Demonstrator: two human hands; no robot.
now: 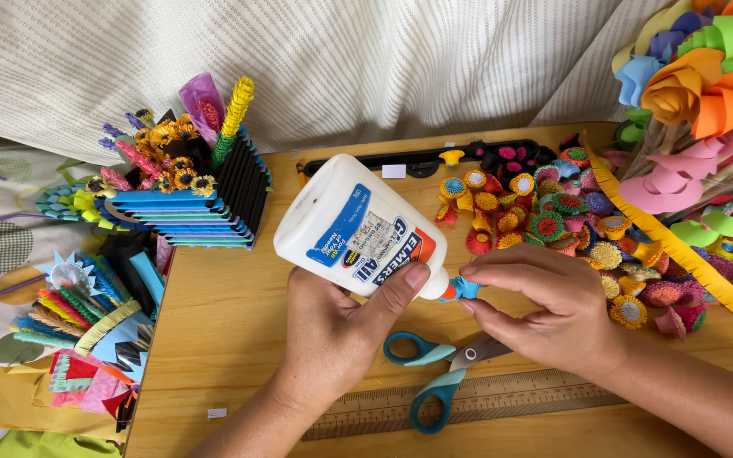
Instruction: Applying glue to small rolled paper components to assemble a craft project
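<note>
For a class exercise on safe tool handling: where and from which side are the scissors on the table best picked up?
Grip the scissors by the teal loop handles, coming from the left. The handles lie bare there, while the blades run right under the right hand.

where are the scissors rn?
Head view, low centre: the teal-handled metal scissors lie flat on the wooden table, just below both hands, between the left hand and right hand, blades pointing right, lower handle overlapping the long wooden ruler.

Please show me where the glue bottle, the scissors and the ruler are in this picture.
glue bottle [345, 222]: head view, on its white body.
scissors [422, 349]: head view, on a teal handle loop.
ruler [502, 399]: head view, on its middle.
</note>
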